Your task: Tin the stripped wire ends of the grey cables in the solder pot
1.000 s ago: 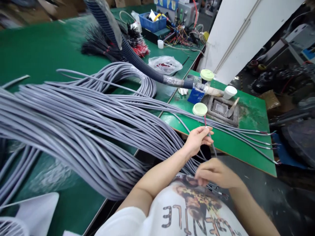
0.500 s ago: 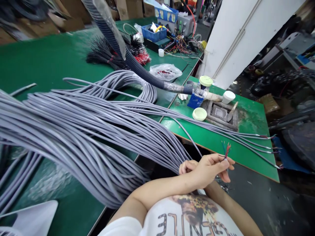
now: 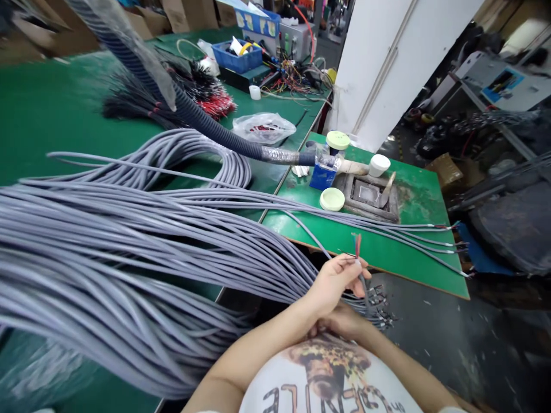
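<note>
Across green bench point(image 3: 51, 109), big bundle of grey cables point(image 3: 129, 246) was draped: heavy in bulk, limp, smooth-jacketed. At bench edge, single cable point(image 3: 316, 242) was pinched near its end by closed left hand point(image 3: 333, 282). Right hand point(image 3: 344, 322) was half hidden beneath; grip could not be told. Stripped coloured cores point(image 3: 356, 244) were judged thin, easily bent; jacket judged safer hold.

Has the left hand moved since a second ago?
Yes. The left hand, pinching a stripped cable end, has drawn back toward the body, farther from the pale green lid on the green board.
</note>
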Demonstrator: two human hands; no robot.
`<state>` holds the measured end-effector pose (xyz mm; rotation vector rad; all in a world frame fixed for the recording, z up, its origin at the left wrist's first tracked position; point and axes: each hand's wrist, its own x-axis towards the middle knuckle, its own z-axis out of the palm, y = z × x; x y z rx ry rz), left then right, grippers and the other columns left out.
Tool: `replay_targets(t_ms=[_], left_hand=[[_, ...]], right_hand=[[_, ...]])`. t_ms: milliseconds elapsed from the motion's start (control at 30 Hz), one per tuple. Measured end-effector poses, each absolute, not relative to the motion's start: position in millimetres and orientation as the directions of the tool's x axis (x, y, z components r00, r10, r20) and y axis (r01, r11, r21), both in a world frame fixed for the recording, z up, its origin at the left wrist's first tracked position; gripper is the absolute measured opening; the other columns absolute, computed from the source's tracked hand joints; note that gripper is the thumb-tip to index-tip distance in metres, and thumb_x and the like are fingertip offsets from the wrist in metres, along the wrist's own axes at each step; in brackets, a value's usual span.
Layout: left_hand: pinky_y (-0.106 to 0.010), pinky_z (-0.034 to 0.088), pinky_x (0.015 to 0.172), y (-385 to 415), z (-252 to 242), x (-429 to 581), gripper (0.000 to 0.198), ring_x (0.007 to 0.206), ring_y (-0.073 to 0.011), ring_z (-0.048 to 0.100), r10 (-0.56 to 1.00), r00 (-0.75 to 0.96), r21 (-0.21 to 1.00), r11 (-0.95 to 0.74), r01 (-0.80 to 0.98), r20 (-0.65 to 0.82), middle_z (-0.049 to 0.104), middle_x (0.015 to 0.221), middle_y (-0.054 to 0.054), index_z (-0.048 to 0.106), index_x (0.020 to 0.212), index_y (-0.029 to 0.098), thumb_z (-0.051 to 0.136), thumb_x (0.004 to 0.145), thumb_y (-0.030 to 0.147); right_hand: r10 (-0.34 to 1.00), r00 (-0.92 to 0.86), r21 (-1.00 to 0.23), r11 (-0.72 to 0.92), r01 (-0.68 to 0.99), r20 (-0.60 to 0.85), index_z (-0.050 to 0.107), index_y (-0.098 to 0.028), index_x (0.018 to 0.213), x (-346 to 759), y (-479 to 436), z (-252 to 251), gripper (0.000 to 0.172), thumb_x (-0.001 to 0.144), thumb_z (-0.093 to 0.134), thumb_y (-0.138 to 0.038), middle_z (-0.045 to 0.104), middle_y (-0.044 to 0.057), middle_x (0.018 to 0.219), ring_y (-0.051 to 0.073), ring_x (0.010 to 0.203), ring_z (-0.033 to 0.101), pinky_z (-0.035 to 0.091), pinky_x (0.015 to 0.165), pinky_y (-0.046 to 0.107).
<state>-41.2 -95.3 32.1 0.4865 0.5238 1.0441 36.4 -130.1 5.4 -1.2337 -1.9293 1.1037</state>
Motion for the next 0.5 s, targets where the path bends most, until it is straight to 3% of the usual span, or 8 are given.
replay_targets(t_ms=[67,100,133,167,200,300,367,500], left_hand=[[-0.019,0.044,0.046,-90.4,24.1,-50.6,0.037,0.044,-0.0056,0.055,0.901,0.38,0.595,0.426,-0.682,-0.209,0.068,0.078,-0.004,0.063,0.091,0.011,0.072,0.074,0.042],[-0.019,0.043,0.046,-89.1,20.7,-54.0,0.036,0.044,-0.0051,0.054,0.902,0.374,0.592,0.425,-0.685,-0.215,0.068,0.078,-0.004,0.063,0.09,0.011,0.072,0.074,0.042],[-0.018,0.042,0.046,-88.7,17.7,-56.1,0.035,0.043,-0.0048,0.054,0.902,0.374,0.59,0.424,-0.687,-0.213,0.068,0.077,-0.004,0.064,0.09,0.011,0.072,0.074,0.041],[-0.018,0.042,0.045,-89.1,15.3,-57.0,0.035,0.043,-0.0048,0.054,0.9,0.384,0.59,0.427,-0.685,-0.206,0.068,0.077,-0.004,0.064,0.089,0.011,0.072,0.074,0.041],[-0.018,0.041,0.045,-90.2,13.4,-56.7,0.035,0.043,-0.0051,0.054,0.895,0.399,0.593,0.433,-0.679,-0.197,0.068,0.077,-0.004,0.065,0.089,0.011,0.072,0.074,0.041],[-0.019,0.04,0.045,-95.0,10.8,-51.9,0.035,0.044,-0.0059,0.054,0.88,0.444,0.615,0.445,-0.651,-0.167,0.068,0.076,-0.004,0.066,0.086,0.011,0.071,0.074,0.044],[-0.02,0.038,0.045,-98.0,11.3,-49.2,0.035,0.043,-0.0058,0.051,0.883,0.444,0.65,0.428,-0.628,-0.153,0.067,0.074,-0.004,0.066,0.08,0.011,0.071,0.074,0.045],[-0.02,0.037,0.051,-100.9,14.7,-50.9,0.034,0.048,-0.0065,0.049,0.909,0.385,0.72,0.376,-0.583,-0.162,0.064,0.062,-0.003,0.067,0.072,0.011,0.071,0.074,0.044]], right_hand=[[0.783,-0.617,-0.913,0.193,0.36,-0.078,0.072,-0.019,0.067,69.7,-132.1,22.2,0.041,0.085,0.054,-0.051,0.066,0.0,0.057,0.015,0.055,0.064,0.052,0.053,0.026],[0.61,-0.767,-0.936,0.114,0.333,-0.198,0.073,-0.017,0.081,85.1,-131.2,33.4,0.038,0.089,0.05,-0.046,0.072,0.002,0.073,0.015,0.066,0.067,0.053,0.062,0.026],[0.527,-0.809,-0.942,0.047,0.333,-0.26,0.073,-0.016,0.089,98.1,-128.6,45.4,0.035,0.091,0.049,-0.041,0.073,0.005,0.084,0.016,0.075,0.067,0.052,0.069,0.026],[0.531,-0.799,-0.94,0.013,0.341,-0.283,0.072,-0.016,0.09,108.0,-124.3,57.1,0.032,0.091,0.049,-0.038,0.072,0.006,0.086,0.016,0.078,0.067,0.051,0.072,0.027],[0.617,-0.737,-0.934,0.009,0.358,-0.277,0.072,-0.016,0.087,114.3,-118.4,67.6,0.029,0.091,0.05,-0.036,0.071,0.005,0.083,0.015,0.076,0.065,0.05,0.072,0.027],[0.92,-0.38,-0.865,0.112,0.489,-0.095,0.068,-0.018,0.078,113.9,-94.9,86.4,0.021,0.087,0.058,-0.034,0.065,0.003,0.073,0.014,0.069,0.059,0.045,0.066,0.026],[0.96,-0.277,-0.806,0.191,0.561,0.035,0.067,-0.019,0.081,102.9,-79.4,89.2,0.016,0.081,0.065,-0.035,0.062,0.002,0.074,0.014,0.067,0.057,0.044,0.063,0.025],[0.938,-0.302,-0.756,0.319,0.572,0.167,0.067,-0.02,0.075,77.3,-63.5,88.0,0.012,0.079,0.066,-0.031,0.059,0.001,0.069,0.013,0.063,0.054,0.042,0.06,0.025]])
